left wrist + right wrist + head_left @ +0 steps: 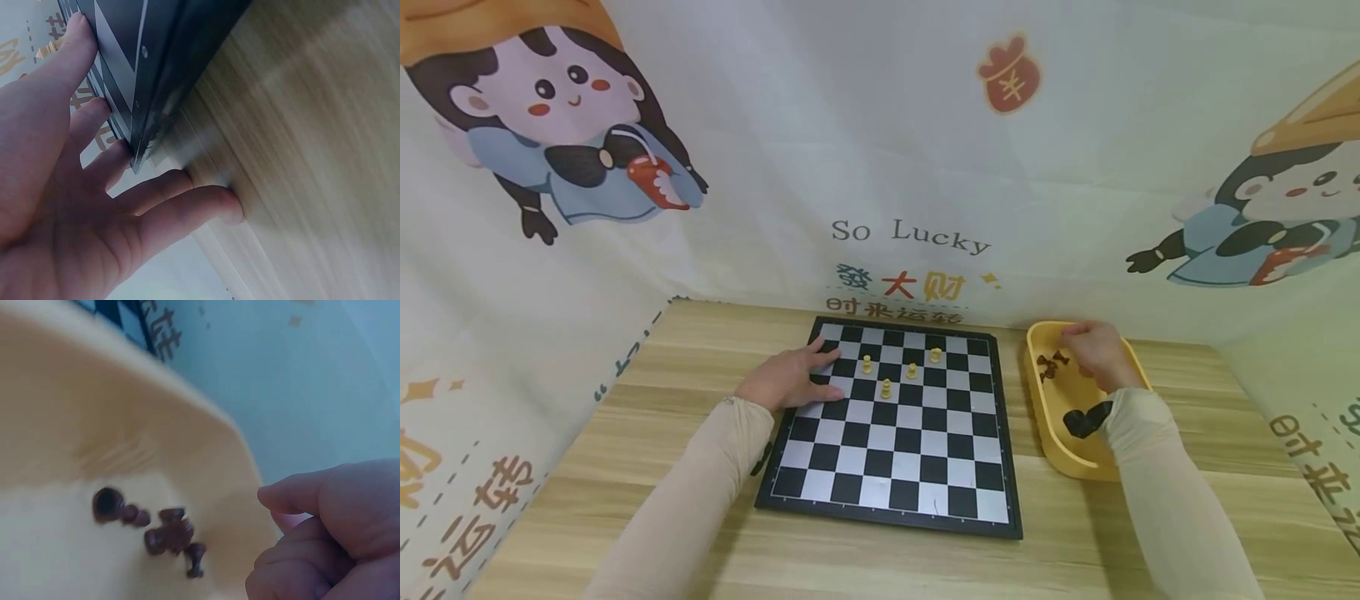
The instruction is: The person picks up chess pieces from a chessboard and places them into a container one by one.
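My left hand [790, 377] rests spread over the left edge of a black-and-white chessboard [891, 462]. In the left wrist view its thumb and some fingers touch the board, while other fingers [194, 212] reach down to the tabletop beside it. Several cream pawns, one of them a pawn [886, 388] nearest me, stand upright on the board's far half. My right hand [1097, 350] is over the far end of a yellow tray [1051, 446], fingers curled, with nothing visible in them. Several dark brown chess pieces [169, 534] lie tipped over in the tray, apart from that hand.
The wooden table [647, 408] carries the board and, to its right, the tray with raised walls. A printed cloth [775, 150] hangs behind and at both sides. A black device [1086, 421] sits at my right wrist, above the tray.
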`<state>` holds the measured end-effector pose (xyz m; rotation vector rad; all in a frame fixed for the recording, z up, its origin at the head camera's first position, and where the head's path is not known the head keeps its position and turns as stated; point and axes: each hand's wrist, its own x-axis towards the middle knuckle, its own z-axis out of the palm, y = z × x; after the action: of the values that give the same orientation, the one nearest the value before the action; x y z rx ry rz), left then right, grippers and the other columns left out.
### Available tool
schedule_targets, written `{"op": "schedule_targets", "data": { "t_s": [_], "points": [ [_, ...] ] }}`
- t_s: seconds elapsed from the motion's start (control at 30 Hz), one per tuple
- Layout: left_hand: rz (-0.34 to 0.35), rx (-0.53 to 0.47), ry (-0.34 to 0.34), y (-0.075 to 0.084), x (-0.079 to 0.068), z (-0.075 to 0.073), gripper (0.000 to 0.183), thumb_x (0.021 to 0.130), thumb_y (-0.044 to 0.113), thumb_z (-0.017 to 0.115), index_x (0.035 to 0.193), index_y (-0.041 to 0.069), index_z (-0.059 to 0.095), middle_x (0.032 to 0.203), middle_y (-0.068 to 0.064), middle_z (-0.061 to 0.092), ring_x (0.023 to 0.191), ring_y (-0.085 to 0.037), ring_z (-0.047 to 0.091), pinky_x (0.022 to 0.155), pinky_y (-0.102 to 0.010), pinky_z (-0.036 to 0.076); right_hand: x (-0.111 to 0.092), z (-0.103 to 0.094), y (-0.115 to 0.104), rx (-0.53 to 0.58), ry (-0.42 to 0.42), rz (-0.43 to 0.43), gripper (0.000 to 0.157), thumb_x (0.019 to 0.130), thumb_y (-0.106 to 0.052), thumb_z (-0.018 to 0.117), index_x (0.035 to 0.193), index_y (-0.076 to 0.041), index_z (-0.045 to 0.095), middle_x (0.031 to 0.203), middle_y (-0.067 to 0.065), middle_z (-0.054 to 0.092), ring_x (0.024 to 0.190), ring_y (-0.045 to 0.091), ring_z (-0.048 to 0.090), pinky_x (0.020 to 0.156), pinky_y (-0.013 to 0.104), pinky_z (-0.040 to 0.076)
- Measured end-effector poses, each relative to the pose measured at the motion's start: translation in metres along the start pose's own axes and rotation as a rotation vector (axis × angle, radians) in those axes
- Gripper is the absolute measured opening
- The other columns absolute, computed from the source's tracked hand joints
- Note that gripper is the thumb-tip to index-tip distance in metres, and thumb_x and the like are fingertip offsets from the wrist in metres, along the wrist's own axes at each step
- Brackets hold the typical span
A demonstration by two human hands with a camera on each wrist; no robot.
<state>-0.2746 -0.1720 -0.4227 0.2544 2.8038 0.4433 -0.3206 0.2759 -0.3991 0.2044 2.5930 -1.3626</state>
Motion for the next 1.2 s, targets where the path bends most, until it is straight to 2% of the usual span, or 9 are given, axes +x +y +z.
{"op": "schedule_targets", "data": {
  "t_s": [0.1,0.53,0.67,0.77,0.87,0.97,1.03,1.13,1.2],
  "points": [
    [-0.002,0.005,-0.002,0.001,0.0,-0.002,0.081,0.091,0.054,0.071,0.159,0.026,0.037,0.172,-0.008,0.018,0.154,-0.046,0.027,0.124,-0.059,0.031,-0.002,-0.001,-0.006,0.013,0.014,-0.012,0.047,0.105,-0.021,0.051,0.142,0.007,0.046,0.053,-0.014,0.042,0.042,0.004,0.03,0.045,0.024,0.034],
    [-0.007,0.004,0.003,0.001,0.0,-0.003,0.08,0.091,0.053,0.071,0.159,0.027,0.038,0.172,-0.008,0.019,0.154,-0.045,0.028,0.124,-0.059,0.031,-0.013,0.02,-0.04,0.033,0.058,-0.074,0.044,0.102,-0.03,0.06,0.135,-0.001,0.055,0.097,0.0,0.05,0.06,0.008,0.042,0.052,0.023,0.041],
    [-0.001,0.005,0.0,0.001,0.0,-0.002,0.08,0.091,0.054,0.071,0.159,0.026,0.038,0.172,-0.008,0.019,0.154,-0.045,0.028,0.124,-0.059,0.031,-0.016,0.028,-0.048,0.044,0.03,-0.075,0.042,0.103,-0.031,0.06,0.135,-0.004,0.056,0.08,-0.004,0.046,0.05,0.008,0.038,0.049,0.023,0.038],
    [-0.001,-0.001,-0.006,0.001,0.0,-0.002,0.081,0.091,0.054,0.071,0.159,0.027,0.037,0.172,-0.008,0.018,0.154,-0.045,0.028,0.124,-0.059,0.031,-0.018,0.035,-0.053,0.039,0.007,-0.072,0.043,0.102,-0.033,0.061,0.135,-0.006,0.057,0.078,-0.002,0.046,0.048,0.009,0.036,0.049,0.025,0.036],
    [-0.007,-0.009,-0.008,0.0,0.0,-0.001,0.081,0.091,0.055,0.071,0.159,0.028,0.037,0.172,-0.007,0.017,0.154,-0.044,0.027,0.124,-0.059,0.031,-0.018,0.044,-0.056,0.039,-0.015,-0.09,0.044,0.102,-0.034,0.063,0.136,-0.007,0.057,0.1,0.008,0.058,0.048,0.009,0.035,0.047,0.024,0.033],
    [-0.008,-0.006,-0.006,0.0,0.0,-0.001,0.081,0.091,0.055,0.071,0.159,0.028,0.036,0.172,-0.006,0.017,0.154,-0.044,0.027,0.124,-0.059,0.03,-0.017,0.054,-0.058,0.044,-0.03,-0.123,0.045,0.102,-0.032,0.063,0.138,-0.006,0.057,0.128,0.016,0.06,0.047,0.009,0.035,0.046,0.023,0.032],
    [-0.006,-0.001,-0.004,-0.001,0.001,-0.001,0.081,0.091,0.055,0.07,0.159,0.028,0.036,0.172,-0.007,0.018,0.154,-0.045,0.028,0.124,-0.059,0.031,-0.016,0.06,-0.059,0.052,-0.037,-0.146,0.046,0.102,-0.031,0.063,0.139,-0.005,0.056,0.133,0.019,0.06,0.046,0.008,0.034,0.045,0.022,0.031],
    [-0.008,0.003,-0.005,-0.001,0.001,-0.001,0.081,0.09,0.056,0.071,0.159,0.028,0.036,0.172,-0.006,0.017,0.154,-0.044,0.028,0.124,-0.059,0.031,-0.016,0.07,-0.059,0.069,-0.049,-0.163,0.045,0.101,-0.031,0.063,0.139,-0.007,0.058,0.129,0.019,0.065,0.044,0.008,0.033,0.044,0.022,0.031],
    [-0.008,0.005,-0.008,0.0,0.002,-0.001,0.082,0.09,0.056,0.071,0.159,0.028,0.037,0.173,-0.006,0.017,0.154,-0.044,0.028,0.124,-0.059,0.031,-0.015,0.075,-0.059,0.082,-0.054,-0.172,0.045,0.101,-0.032,0.064,0.138,-0.007,0.058,0.114,0.015,0.07,0.043,0.008,0.032,0.043,0.022,0.03]
  ]
}}
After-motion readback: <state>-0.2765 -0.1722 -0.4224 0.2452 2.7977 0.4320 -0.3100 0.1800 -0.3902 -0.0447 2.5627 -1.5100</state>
